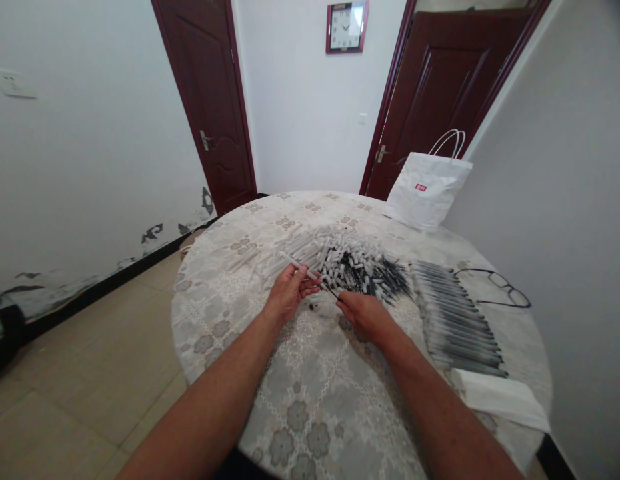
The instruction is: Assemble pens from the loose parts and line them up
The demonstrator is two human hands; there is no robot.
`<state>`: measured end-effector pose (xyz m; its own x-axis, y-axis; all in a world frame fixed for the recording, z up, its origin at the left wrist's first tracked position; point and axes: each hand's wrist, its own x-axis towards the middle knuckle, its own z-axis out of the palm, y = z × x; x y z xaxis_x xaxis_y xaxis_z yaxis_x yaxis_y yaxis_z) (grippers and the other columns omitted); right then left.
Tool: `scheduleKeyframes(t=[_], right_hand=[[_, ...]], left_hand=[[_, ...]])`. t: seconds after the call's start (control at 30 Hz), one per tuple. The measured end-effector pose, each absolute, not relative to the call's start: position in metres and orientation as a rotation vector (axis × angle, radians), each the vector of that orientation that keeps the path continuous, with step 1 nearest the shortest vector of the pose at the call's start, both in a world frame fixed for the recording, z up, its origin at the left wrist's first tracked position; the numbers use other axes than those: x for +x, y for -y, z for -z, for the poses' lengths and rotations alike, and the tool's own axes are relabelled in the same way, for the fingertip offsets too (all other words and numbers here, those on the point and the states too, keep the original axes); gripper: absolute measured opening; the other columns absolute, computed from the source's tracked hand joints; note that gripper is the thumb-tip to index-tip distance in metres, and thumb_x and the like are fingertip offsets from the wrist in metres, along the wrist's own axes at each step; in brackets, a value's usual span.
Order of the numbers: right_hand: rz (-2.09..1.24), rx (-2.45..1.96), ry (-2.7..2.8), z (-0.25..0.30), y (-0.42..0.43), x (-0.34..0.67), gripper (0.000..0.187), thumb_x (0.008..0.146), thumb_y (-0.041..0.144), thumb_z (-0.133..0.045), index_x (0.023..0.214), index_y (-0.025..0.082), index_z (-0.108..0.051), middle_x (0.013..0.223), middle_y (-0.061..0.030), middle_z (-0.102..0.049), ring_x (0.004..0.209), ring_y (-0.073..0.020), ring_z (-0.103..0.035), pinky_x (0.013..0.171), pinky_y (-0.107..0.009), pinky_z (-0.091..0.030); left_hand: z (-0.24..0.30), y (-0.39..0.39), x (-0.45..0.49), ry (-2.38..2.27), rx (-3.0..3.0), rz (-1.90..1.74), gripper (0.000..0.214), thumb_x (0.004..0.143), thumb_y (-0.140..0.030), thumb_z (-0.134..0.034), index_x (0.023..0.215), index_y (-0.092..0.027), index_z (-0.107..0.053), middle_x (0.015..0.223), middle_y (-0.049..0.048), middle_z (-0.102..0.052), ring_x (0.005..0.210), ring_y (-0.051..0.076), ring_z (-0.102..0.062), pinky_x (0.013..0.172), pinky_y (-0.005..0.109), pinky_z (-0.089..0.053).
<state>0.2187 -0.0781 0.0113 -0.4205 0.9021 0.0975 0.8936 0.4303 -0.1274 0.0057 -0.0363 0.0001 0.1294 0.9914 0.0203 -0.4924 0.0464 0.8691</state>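
Note:
My left hand (289, 291) is closed round a white pen barrel (301, 268) that sticks out between its fingers. My right hand (363, 312) pinches a thin dark refill (331, 291) whose tip points toward the barrel. Both hands hover over the round table (310, 400), just in front of a heap of white barrels (310, 245) and dark refills (375, 277).
A neat row of assembled pens (455, 317) lies at the right, with black-rimmed glasses (500, 287) beyond and a folded white sheet (500, 397) at the near right edge. A white paper bag (427, 187) stands at the far side. Walls and two dark doors surround the table.

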Motion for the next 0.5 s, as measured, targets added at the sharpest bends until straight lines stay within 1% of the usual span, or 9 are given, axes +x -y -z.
scheduleKeyframes(t=[0.2,0.5], right_hand=[[-0.005,-1.701,2.566,-0.0135,0.0783,0.2189,0.028,0.103,0.040,-0.040,0.102,0.024,-0.063,0.098,-0.0046,-0.072,0.084,-0.0175,-0.067,0.068,-0.024,-0.037],[0.021,-1.746,2.515,-0.0136,0.0798,0.2176,0.027,0.103,0.039,-0.041,0.103,0.024,-0.063,0.100,-0.0051,-0.071,0.087,-0.0177,-0.067,0.071,-0.024,-0.040]], left_hand=[[0.0021,0.0378,0.0084,-0.757,0.928,-1.283,0.036,0.084,-0.044,-0.071,0.103,-0.018,-0.054,0.098,0.0113,-0.075,0.083,0.022,-0.075,0.072,0.033,-0.060],[0.0043,0.0380,0.0087,-0.797,0.989,-1.229,0.034,0.084,-0.041,-0.072,0.105,-0.019,-0.057,0.103,0.0114,-0.075,0.082,0.020,-0.074,0.073,0.033,-0.060]])
